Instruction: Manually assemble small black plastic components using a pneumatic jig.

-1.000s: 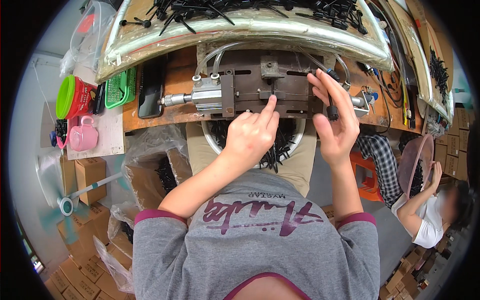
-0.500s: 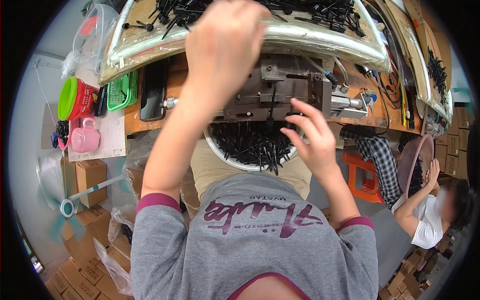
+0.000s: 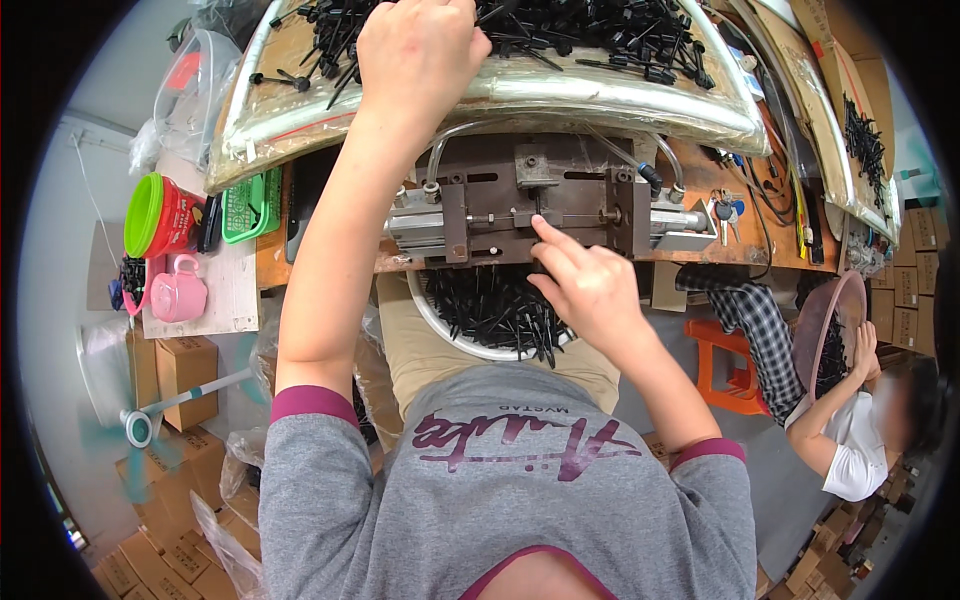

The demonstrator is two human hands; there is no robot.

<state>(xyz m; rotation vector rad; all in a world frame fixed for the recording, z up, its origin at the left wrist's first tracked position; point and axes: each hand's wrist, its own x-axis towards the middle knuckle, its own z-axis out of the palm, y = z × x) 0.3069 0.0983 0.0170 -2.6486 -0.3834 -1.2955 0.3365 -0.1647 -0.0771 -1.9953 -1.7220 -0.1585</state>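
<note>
My left hand [image 3: 415, 55] reaches over the near rim of the raised tray [image 3: 500, 98], its fingers curled at a pile of black plastic pieces with thin stems [image 3: 640, 45]. Whatever those fingers hold is hidden behind the hand. My right hand [image 3: 592, 295] is at the dark metal fixture [image 3: 490, 210] with its index fingertip on the central block, by a slim black piece [image 3: 538, 198] set there. The thumb and the other fingers are apart and grip nothing visible. Below the fixture, a white tub [image 3: 425, 305] full of similar black pieces sits at my lap.
Pneumatic cylinders [image 3: 680, 228] with hoses flank the fixture. Keys [image 3: 728, 212] lie to its right. Left stand a green basket [image 3: 250, 208], a red tub with a green rim [image 3: 160, 215] and a pink cup [image 3: 180, 292]. Another person [image 3: 850, 440] works at right beside a basin [image 3: 830, 330].
My left hand has moved left and slightly farther away, to the pile's edge. My right hand has moved left, bringing its index finger onto the fixture. The view has shifted slightly.
</note>
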